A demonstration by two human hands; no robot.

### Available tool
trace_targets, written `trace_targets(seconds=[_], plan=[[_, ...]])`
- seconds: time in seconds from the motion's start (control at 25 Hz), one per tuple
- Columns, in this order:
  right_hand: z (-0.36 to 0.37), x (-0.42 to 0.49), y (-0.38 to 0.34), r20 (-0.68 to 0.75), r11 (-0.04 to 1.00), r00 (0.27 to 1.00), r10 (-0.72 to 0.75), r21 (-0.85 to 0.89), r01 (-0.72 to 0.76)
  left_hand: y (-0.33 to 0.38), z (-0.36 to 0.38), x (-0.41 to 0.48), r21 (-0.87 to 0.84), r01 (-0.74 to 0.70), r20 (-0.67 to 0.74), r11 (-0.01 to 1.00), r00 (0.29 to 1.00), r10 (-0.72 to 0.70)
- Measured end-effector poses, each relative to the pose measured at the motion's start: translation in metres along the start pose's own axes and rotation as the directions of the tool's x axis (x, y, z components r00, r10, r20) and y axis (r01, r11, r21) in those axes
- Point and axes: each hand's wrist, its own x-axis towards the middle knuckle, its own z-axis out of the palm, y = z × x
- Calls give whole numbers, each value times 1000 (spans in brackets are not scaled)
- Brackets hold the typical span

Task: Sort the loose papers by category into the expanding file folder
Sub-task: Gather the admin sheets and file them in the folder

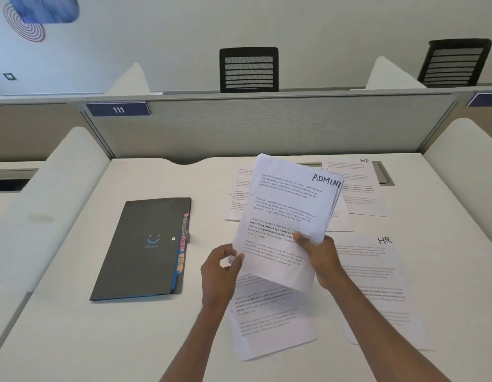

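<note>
I hold a small stack of printed sheets marked ADMIN [287, 210] tilted up above the desk. My right hand [318, 256] grips its lower right edge, thumb on the front. My left hand [221, 267] pinches the lower left corner. A dark grey expanding file folder [145, 249] lies shut and flat to the left, with coloured tabs along its right edge, one reading HR. Loose sheets lie on the desk: one marked HR [377, 282] at the right, another HR sheet [355, 188] at the back right, one [267, 321] under my hands, and one [238, 197] behind the stack.
The white desk [74, 340] is walled by a grey partition [253, 128] at the back and white side dividers. A grey cable slot [385, 173] sits at the back right. Two black chairs [249, 70] stand beyond the partition.
</note>
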Motion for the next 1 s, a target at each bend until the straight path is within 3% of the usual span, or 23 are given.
trace_targets(seconds=[0.16, 0.28, 0.6, 0.84, 0.92, 1.0], plan=[[10, -2, 2, 22, 1000, 1000, 15, 22, -16, -1, -12, 0, -141, 9, 120, 990, 993, 8], [16, -4, 5, 21, 1000, 1000, 18, 18, -19, -5, -22, 6, -212, 39, 125, 977, 992, -13], [31, -9, 10, 16, 999, 1000, 22, 29, -23, -16, -37, 21, -27, 4, 90, 1000, 996, -2], [40, -10, 11, -45, 999, 998, 35, -4, -36, -20, -41, 17, 153, -171, 14, 973, 985, 171], [42, -12, 11, -40, 999, 999, 27, -18, -28, -16, -41, 16, 155, -208, 16, 966, 978, 208], [42, -13, 11, -37, 999, 999, 24, -24, -25, -13, -42, 17, 64, -154, 40, 986, 988, 152]])
